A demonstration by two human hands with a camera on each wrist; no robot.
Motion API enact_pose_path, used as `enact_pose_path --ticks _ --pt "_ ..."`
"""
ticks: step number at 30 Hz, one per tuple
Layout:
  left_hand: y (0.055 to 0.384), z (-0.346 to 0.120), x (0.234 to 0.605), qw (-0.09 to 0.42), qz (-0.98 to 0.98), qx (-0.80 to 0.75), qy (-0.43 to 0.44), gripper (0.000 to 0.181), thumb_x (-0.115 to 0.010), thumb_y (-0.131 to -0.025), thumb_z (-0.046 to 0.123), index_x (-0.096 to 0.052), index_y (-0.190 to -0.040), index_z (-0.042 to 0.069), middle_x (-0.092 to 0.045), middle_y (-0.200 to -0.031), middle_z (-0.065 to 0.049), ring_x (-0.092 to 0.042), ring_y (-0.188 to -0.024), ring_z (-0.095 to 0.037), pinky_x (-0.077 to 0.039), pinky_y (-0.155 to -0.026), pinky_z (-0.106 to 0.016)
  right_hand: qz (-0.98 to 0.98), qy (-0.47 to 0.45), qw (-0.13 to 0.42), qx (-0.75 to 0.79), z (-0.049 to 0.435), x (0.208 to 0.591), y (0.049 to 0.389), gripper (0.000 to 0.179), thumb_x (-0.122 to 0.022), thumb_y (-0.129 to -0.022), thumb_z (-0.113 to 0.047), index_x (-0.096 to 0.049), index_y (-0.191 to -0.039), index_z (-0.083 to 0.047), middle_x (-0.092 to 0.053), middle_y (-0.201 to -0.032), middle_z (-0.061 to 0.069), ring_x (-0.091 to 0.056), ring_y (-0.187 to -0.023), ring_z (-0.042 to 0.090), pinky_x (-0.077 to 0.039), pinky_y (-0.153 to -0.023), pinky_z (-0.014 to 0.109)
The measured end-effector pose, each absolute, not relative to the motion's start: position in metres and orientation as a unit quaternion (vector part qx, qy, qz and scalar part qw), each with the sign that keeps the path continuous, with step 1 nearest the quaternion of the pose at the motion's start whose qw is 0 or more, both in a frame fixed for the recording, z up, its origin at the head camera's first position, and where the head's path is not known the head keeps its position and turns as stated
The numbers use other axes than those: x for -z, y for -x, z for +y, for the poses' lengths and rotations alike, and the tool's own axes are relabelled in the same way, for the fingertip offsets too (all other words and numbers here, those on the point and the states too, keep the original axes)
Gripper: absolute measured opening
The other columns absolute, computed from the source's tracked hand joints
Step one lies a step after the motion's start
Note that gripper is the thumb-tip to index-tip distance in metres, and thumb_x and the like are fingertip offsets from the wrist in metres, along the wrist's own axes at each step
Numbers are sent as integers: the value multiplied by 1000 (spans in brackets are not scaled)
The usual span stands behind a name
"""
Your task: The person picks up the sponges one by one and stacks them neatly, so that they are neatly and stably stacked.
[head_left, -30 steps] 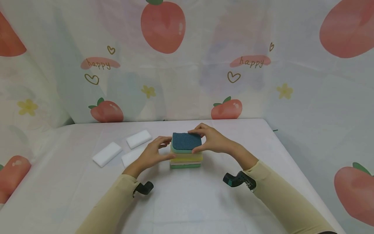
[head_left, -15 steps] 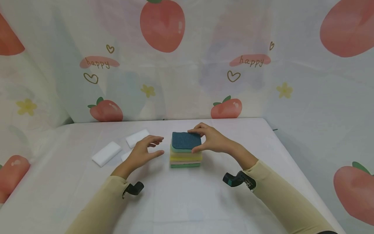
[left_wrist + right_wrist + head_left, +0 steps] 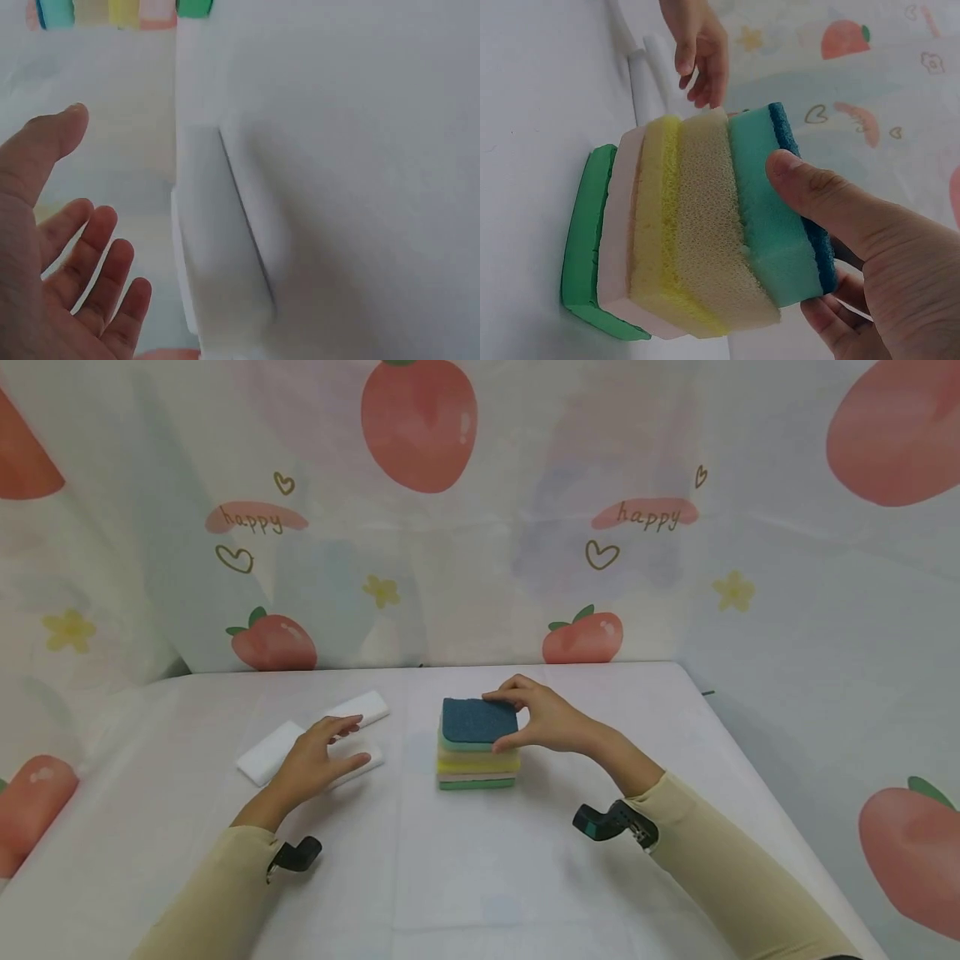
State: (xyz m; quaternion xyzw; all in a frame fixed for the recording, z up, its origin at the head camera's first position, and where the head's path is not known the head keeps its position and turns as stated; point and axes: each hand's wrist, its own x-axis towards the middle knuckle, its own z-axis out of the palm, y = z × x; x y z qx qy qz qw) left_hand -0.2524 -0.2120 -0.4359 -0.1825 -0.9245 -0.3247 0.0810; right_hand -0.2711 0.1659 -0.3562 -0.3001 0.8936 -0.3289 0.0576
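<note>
A stack of sponges [image 3: 477,767] stands on the table; its layers are green, pink, yellow, beige and teal in the right wrist view. The topmost is a teal sponge [image 3: 769,217] with a dark blue scouring face. My right hand [image 3: 553,718] pinches this sponge at its right end, thumb at the front and fingers behind. Held over several white rectangular blocks, my left hand [image 3: 311,767] has its fingers loosely spread and nothing in them. One white block [image 3: 225,247] lies just beside it in the left wrist view; the hand partly covers the blocks in the head view.
A white cloth covers the table [image 3: 480,877], whose far edge meets a hanging curtain [image 3: 480,543] printed with fruit and hearts. Another white block [image 3: 266,753] lies at the left, and one more block [image 3: 367,703] lies farther back. Black wrist cameras stick out below both forearms.
My left hand has left the stack's left side and moved left, over the white blocks. The right hand stays at the top sponge, and the stack has not moved.
</note>
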Motion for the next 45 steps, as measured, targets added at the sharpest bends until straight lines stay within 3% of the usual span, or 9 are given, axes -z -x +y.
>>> enact_pose_path --ticks 11,36,45 --pt "242 -244 450 44 -954 264 136 76 -80 -80 44 -55 -137 1 -52 -133 -24 -48 -122 -43 -43 -98 -58 893 295 61 334 166 359 270 75 -87 -74 -33 -57 -138 -10 -52 -124 4 -53 -115 23 -45 -99 46" --pt "244 -252 462 47 -953 263 140 74 -85 -76 36 -57 -134 0 -55 -126 -24 -49 -116 -41 -41 -97 -55 890 294 57 343 167 360 271 75 -88 -73 -32 -57 -139 -12 -52 -125 4 -54 -117 24 -45 -101 46" --pt "242 -251 461 42 -954 264 137 75 -83 -77 41 -57 -134 2 -54 -126 -23 -48 -117 -41 -42 -96 -56 893 288 58 340 167 360 270 75 -88 -73 -34 -57 -138 -13 -53 -125 4 -54 -116 25 -46 -99 46"
